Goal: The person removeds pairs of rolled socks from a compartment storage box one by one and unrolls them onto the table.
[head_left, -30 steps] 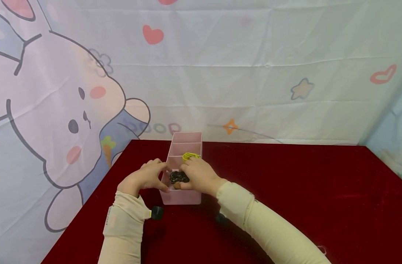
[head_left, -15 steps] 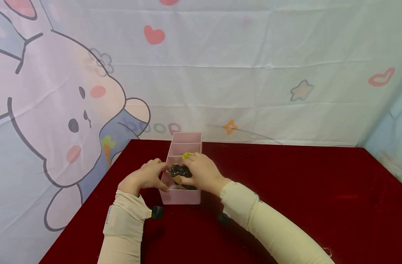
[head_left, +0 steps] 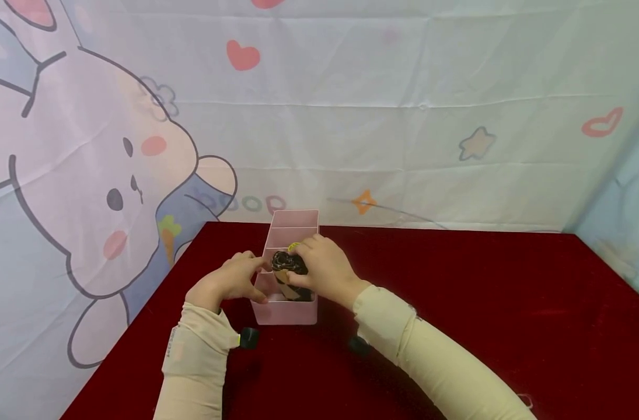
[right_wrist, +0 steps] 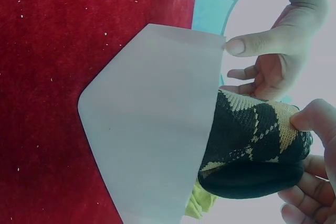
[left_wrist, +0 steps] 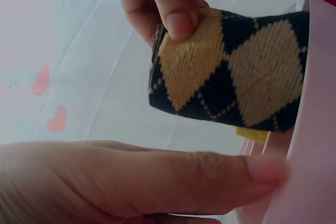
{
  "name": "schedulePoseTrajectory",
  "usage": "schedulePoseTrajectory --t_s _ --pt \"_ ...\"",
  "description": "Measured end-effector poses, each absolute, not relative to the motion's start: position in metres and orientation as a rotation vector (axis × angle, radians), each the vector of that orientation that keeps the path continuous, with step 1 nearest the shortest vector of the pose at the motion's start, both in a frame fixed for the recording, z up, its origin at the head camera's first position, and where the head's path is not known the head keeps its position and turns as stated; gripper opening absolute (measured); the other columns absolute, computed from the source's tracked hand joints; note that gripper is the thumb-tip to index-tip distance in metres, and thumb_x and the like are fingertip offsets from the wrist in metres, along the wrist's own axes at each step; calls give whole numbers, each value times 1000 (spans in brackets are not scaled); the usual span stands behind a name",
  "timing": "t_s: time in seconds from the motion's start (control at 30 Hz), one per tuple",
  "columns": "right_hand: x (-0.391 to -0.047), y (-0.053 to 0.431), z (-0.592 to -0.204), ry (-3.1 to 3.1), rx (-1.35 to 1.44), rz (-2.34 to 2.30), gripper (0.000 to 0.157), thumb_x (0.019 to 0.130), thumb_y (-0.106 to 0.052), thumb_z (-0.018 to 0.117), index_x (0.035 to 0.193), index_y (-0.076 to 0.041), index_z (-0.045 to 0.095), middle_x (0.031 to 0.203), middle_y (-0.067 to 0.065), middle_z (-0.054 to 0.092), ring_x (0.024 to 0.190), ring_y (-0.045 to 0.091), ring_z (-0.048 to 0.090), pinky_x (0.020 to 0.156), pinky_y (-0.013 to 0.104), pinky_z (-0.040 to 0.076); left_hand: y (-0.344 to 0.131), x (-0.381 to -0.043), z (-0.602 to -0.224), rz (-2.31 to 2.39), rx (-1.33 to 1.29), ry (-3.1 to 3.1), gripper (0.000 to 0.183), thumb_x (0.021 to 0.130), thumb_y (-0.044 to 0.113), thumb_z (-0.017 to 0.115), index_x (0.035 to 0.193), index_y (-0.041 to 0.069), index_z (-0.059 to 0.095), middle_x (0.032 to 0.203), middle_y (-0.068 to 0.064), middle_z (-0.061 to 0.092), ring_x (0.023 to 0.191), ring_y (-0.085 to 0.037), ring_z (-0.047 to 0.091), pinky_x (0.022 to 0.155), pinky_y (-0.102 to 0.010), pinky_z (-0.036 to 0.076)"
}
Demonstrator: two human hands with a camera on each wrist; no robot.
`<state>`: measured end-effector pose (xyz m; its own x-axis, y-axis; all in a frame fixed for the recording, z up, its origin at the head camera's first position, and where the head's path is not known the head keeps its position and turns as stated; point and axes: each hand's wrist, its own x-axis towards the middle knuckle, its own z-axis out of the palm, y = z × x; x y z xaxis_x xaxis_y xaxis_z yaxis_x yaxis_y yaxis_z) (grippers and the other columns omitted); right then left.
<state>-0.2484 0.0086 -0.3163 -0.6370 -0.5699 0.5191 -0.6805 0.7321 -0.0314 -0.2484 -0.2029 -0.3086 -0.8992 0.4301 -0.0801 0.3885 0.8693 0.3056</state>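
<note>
A rolled sock (head_left: 290,275), black with tan diamonds, stands upright out of the near compartment of a pink divided storage box (head_left: 286,314). My right hand (head_left: 327,271) pinches the sock's upper end, thumb on the near face and fingers behind, as the left wrist view shows. Its lower end is hidden behind the box's wall in the right wrist view. At the box's near left corner my left hand (head_left: 230,280) rests with a straight thumb (right_wrist: 253,44) on the rim. Its fingers are spread apart from the thumb, along the left side.
A yellow cloth item (head_left: 294,247) sits in the box behind the sock, partly covered by my right hand. Farther back are two compartments (head_left: 295,219). Dark red cloth (head_left: 445,303) covers the table, and a printed curtain (head_left: 351,116) hangs behind it.
My right hand has tilted the sock from lying in the near compartment to upright and raised its top end away from me. The left hand has kept its place on the box.
</note>
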Motion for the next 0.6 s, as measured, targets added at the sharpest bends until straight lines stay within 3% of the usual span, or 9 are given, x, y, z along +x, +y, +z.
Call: schedulePoseTrajectory --t_s 0.6 --pt "-242 23 -311 -2318 889 396 31 77 -31 75 98 -9 69 92 1 70 85 18 59 80 30 49 -197 -245 -303 434 645 2945 56 75 19 79 124 6 58 115 -17 55 108 -32 48 92 -49 43"
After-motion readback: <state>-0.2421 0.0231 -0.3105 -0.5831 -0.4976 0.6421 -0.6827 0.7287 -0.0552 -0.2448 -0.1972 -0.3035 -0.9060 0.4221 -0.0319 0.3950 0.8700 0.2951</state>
